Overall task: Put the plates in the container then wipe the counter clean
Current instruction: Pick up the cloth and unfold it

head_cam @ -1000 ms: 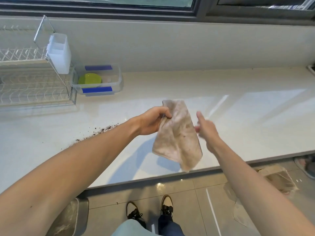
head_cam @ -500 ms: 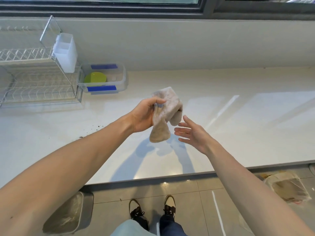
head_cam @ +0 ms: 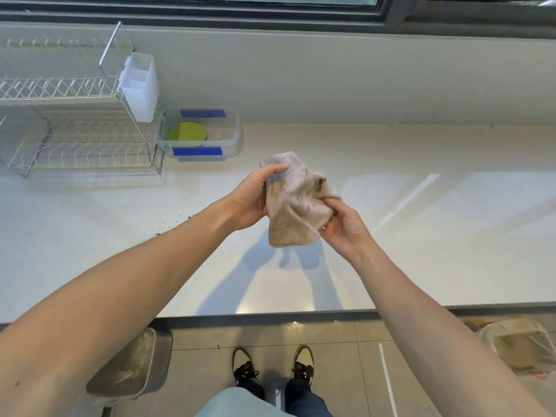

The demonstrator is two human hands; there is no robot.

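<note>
I hold a beige, stained cloth (head_cam: pixel 296 203) in the air above the white counter (head_cam: pixel 421 236). My left hand (head_cam: pixel 255 200) pinches its upper left edge. My right hand (head_cam: pixel 343 227) grips its lower right side. Dark bits cling to the cloth's folds. A clear container (head_cam: pixel 233 136) with blue clips stands at the back of the counter, and a green plate (head_cam: pixel 186 134) lies inside it. A few dark crumbs (head_cam: pixel 168 228) are scattered on the counter to the left of my left arm.
A wire dish rack (head_cam: pixel 75 139) with a white cutlery holder (head_cam: pixel 140 85) stands at the back left, beside the container. Under the counter edge are a lined bin (head_cam: pixel 132 368) at left and a plastic bag (head_cam: pixel 523 347) at right. My shoes (head_cam: pixel 273 365) are on the tiled floor.
My right hand let go of the cloth, opened, then closed on its lower right side again. The cloth went from hanging flat to bunched between both hands.
</note>
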